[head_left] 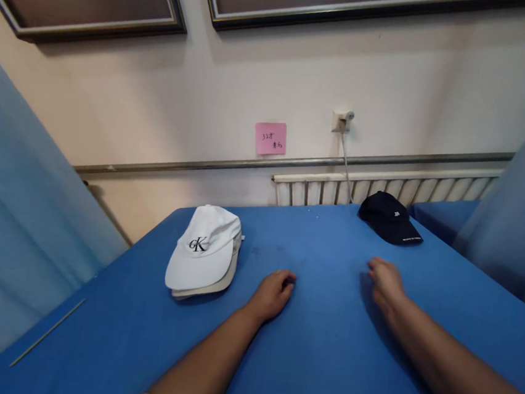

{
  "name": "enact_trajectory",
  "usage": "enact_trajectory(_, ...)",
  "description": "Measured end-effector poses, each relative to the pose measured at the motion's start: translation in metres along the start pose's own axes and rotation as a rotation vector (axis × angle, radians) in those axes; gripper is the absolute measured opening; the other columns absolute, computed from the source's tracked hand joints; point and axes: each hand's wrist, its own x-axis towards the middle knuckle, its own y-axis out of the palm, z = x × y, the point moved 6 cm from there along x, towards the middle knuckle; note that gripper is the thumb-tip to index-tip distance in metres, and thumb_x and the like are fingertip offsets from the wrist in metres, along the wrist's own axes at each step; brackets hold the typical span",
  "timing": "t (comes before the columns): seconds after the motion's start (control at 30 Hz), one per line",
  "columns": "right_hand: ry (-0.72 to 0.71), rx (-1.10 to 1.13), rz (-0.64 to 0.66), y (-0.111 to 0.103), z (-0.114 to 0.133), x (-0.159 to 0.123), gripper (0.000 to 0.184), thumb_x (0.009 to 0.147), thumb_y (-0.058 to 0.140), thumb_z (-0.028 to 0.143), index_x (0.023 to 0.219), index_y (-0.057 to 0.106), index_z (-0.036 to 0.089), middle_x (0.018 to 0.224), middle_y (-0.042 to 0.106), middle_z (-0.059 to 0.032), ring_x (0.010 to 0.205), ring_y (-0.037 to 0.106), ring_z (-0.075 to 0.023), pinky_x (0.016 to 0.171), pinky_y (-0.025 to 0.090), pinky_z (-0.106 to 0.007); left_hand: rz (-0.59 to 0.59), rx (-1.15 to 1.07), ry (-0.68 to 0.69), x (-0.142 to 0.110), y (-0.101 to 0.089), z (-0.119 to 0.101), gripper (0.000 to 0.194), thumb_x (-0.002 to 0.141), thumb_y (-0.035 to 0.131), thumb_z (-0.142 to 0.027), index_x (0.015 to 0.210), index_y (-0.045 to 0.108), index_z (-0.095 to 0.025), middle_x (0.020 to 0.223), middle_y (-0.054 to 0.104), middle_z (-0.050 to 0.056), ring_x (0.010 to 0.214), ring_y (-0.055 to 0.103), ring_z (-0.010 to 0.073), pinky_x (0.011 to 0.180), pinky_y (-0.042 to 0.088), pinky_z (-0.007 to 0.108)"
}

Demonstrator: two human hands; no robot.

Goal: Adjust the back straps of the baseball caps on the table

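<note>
My left hand [273, 294] rests on the blue tabletop with its fingers curled in. A small dark gap shows between thumb and forefinger, and I see nothing held there. Just left of it sits a white cap [206, 250] with black "CK" letters, stacked on a beige cap [207, 289] whose brim and side peek out below. My right hand [385, 281] hovers low over the table, fingers folded together, with no object showing in it. Beyond that hand lies a dark navy cap [388, 216], its brim pointing right and a small white mark on its front; neither hand touches a cap.
The blue-covered table [316, 363] reaches to the wall. A thin stick [47, 332] lies at its left edge. Blue curtains [21, 198] hang at both sides. Behind are a radiator [328, 191], a metal rail [210, 165], a plugged socket [341, 122] and a pink note [270, 138].
</note>
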Motion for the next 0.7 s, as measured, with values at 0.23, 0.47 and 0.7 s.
enact_trajectory(0.23, 0.022, -0.204, 0.611, 0.103, -0.058, -0.144, 0.021, 0.072, 0.061, 0.015, 0.091, 0.065, 0.022, 0.085, 0.067, -0.0037, 0.076, 0.062, -0.0156, 0.069, 0.048, -0.026, -0.715, 0.346, -0.008, -0.024, -0.116, 0.016, 0.031, 0.087, 0.052, -0.024, 0.117, 0.054, -0.016, 0.119, 0.060, 0.014, 0.115, 0.052, 0.0267, 0.102, 0.038, 0.044)
enact_trajectory(0.47, -0.097, -0.343, 1.033, 0.116, -0.057, -0.154, 0.012, 0.076, 0.055, 0.016, 0.085, 0.061, 0.020, 0.076, 0.065, -0.0004, 0.070, 0.063, -0.0133, 0.071, 0.046, -0.028, -0.912, 0.574, -0.439, -0.052, -0.177, 0.053, 0.029, 0.081, 0.061, -0.032, 0.106, 0.060, -0.017, 0.123, 0.059, 0.013, 0.116, 0.046, 0.0355, 0.098, 0.036, 0.051)
enact_trajectory(0.7, -0.031, -0.355, 1.047, 0.105, -0.048, -0.138, 0.007, 0.074, 0.056, 0.020, 0.081, 0.058, 0.020, 0.080, 0.065, -0.0006, 0.066, 0.063, -0.0124, 0.060, 0.043, -0.024, -0.868, 0.573, -0.401, -0.052, -0.177, 0.062, 0.015, 0.088, 0.049, -0.024, 0.091, 0.063, -0.019, 0.097, 0.066, 0.011, 0.098, 0.056, 0.0303, 0.090, 0.042, 0.048)
